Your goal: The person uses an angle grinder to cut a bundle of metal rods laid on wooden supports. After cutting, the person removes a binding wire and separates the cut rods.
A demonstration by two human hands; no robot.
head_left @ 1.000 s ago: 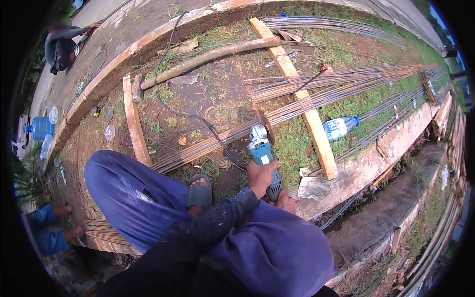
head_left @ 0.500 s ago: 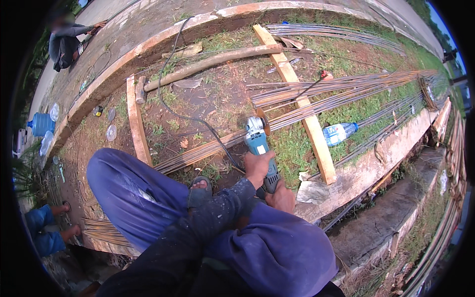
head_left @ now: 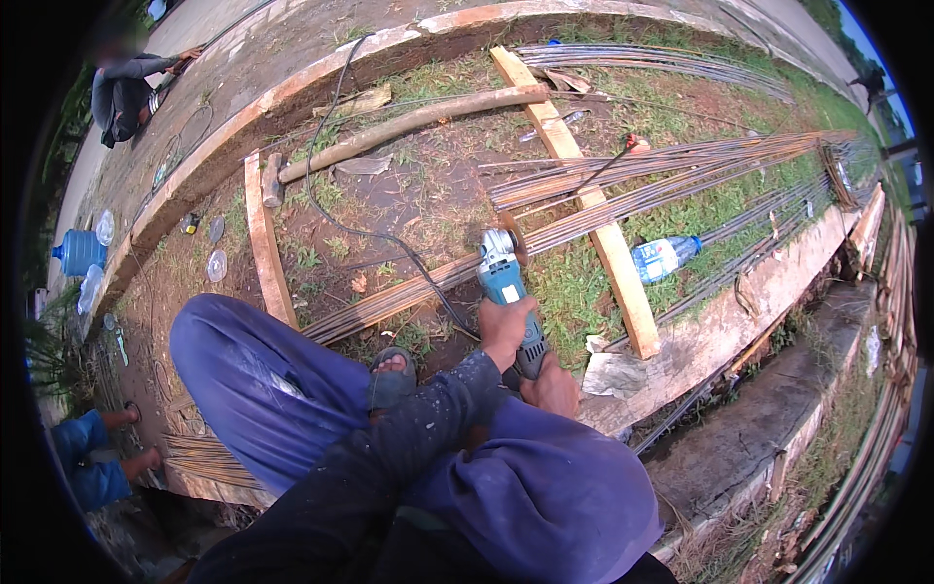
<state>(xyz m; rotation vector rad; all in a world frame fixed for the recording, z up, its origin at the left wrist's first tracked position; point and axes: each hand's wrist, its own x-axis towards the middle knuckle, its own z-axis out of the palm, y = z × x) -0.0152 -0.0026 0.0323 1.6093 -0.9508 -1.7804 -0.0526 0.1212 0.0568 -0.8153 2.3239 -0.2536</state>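
Note:
An angle grinder (head_left: 504,279) with a teal body and silver head is held in both my hands. My left hand (head_left: 504,329) wraps round its body, and my right hand (head_left: 553,383) grips the rear end. The grinder's thin brown disc (head_left: 519,243) stands at a bundle of rusty steel bars (head_left: 399,297); whether it touches them I cannot tell. The bars run from beside my left knee up to the right, across a wooden plank (head_left: 615,258). A black power cable (head_left: 377,234) curves over the ground left of the grinder.
A sledgehammer (head_left: 418,122) lies beyond, its head against another plank (head_left: 263,234). Right of the right plank is a labelled plastic bottle (head_left: 666,259). A concrete ledge (head_left: 720,307) borders a trench. At far left are a blue water jug (head_left: 80,251), a seated person (head_left: 126,88) and someone's legs (head_left: 92,457).
The view has shifted slightly. Both my hands keep their hold on the grinder, which stays at the bar bundle.

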